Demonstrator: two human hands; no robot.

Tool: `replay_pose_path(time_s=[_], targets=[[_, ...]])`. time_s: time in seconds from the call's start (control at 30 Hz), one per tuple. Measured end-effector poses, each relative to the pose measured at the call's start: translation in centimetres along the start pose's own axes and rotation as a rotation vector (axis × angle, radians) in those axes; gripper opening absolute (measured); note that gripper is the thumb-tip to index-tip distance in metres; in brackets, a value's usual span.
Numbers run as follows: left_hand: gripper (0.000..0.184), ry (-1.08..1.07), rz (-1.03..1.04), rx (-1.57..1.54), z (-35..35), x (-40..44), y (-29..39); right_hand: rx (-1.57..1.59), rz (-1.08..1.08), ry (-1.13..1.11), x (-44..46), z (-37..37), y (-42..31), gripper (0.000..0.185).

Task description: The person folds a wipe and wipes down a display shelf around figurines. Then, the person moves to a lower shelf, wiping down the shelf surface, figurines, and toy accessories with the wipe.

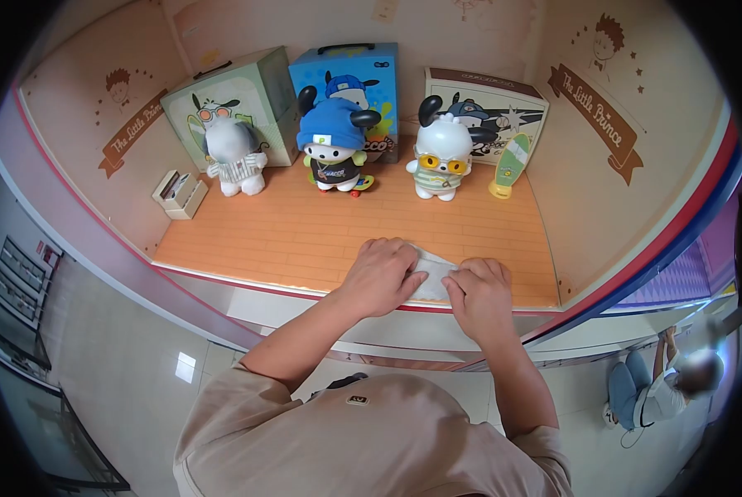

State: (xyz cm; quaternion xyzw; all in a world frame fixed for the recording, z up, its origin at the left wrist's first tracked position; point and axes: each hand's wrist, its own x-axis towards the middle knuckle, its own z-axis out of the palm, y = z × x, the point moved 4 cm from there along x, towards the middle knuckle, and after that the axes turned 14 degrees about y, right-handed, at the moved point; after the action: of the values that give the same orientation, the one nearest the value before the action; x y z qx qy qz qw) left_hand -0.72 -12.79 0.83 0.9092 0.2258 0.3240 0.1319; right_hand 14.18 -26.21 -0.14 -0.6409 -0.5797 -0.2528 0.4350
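Observation:
A thin white cloth (434, 280) lies at the front edge of the wood-patterned shelf (263, 240). My left hand (383, 276) grips its left side with curled fingers. At the opposite side, my right hand (479, 296) closes on the cloth, thumb on top. Beyond my hands stand three dog-like figures: one with a grey head and striped top (237, 157), one in a blue beanie (334, 141) on a skateboard, and a white one with yellow glasses (443, 153). A small green surfboard (512, 161) stands upright on a yellow base at the right.
Behind the figures are a green box (272, 99), a blue box (387, 99) and a cream box (524, 108). A small cream case (180, 195) sits at the left. Side walls (636, 166) enclose the shelf. Another person (652, 389) crouches at lower right.

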Motion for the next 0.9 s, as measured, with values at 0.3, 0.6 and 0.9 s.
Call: replay_pose_path(time_s=[0.3,0.6,0.9], targets=[[0.024,-0.091,-0.024,0.133,1.5,2.6,-1.1,-0.283,-0.017,-0.251,2.7,2.5,2.7,0.020],[0.047,-0.132,0.009,0.213,2.8,4.2,-2.9,-0.392,0.124,-0.464,5.5,4.9,5.4,0.035],[0.051,-0.104,-0.026,0.138,3.1,3.0,-3.5,-0.328,0.221,-0.509,3.9,4.7,5.8,0.045]])
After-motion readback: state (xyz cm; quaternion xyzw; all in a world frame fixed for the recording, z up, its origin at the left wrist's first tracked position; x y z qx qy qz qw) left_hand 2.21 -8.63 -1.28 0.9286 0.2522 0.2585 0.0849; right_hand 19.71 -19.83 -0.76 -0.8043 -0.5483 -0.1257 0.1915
